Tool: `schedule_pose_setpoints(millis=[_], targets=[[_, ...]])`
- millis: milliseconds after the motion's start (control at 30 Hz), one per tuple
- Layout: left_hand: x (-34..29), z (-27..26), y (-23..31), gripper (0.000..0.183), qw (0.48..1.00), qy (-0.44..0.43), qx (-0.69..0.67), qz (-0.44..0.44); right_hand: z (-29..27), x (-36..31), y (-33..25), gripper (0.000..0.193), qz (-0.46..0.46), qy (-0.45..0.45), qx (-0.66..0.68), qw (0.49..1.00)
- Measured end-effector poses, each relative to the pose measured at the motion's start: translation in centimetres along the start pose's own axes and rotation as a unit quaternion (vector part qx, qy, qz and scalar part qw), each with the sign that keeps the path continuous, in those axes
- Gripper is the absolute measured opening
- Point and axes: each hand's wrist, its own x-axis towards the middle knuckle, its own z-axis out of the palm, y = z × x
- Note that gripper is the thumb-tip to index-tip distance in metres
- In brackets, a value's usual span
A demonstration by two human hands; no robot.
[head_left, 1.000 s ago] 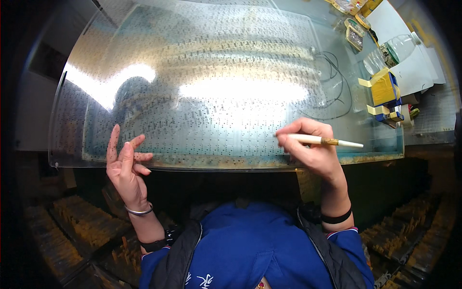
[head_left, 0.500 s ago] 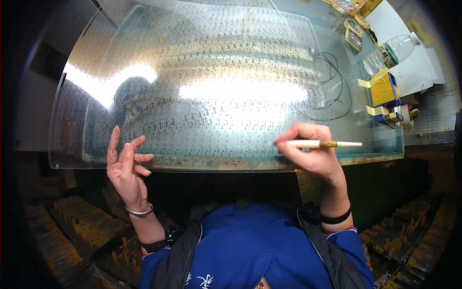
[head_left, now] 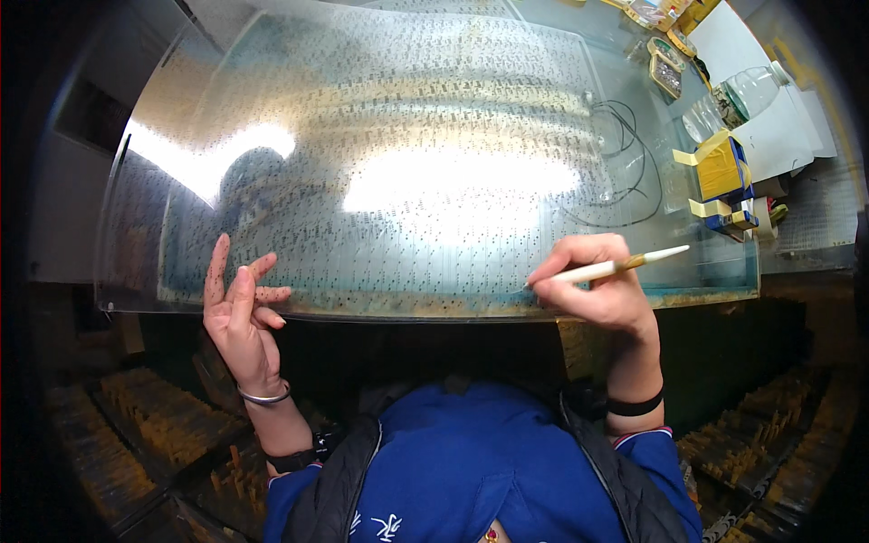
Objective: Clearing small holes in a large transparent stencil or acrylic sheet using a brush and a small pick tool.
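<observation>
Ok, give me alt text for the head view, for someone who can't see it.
A person's right hand holds a pale pen-like tool tip-down at the near edge of a large glossy patterned sheet, while the left hand rests open on that edge.

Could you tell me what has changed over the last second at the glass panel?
Very little. The right hand still grips the pen-like tool, whose free end has tilted slightly upward; its tip stays near the front edge of the glass panel. The left hand still rests open on that edge. Nothing was picked up or let go.
</observation>
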Motion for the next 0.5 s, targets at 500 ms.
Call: schedule_pose_setpoints(millis=[500], targets=[[-0.4, 0.2, 0.9, 0.044, 0.999, -0.027, -0.030, -0.031, -1.5, -1.8, 0.7, 0.022, -0.087, 0.371, 0.125, 0.916]])
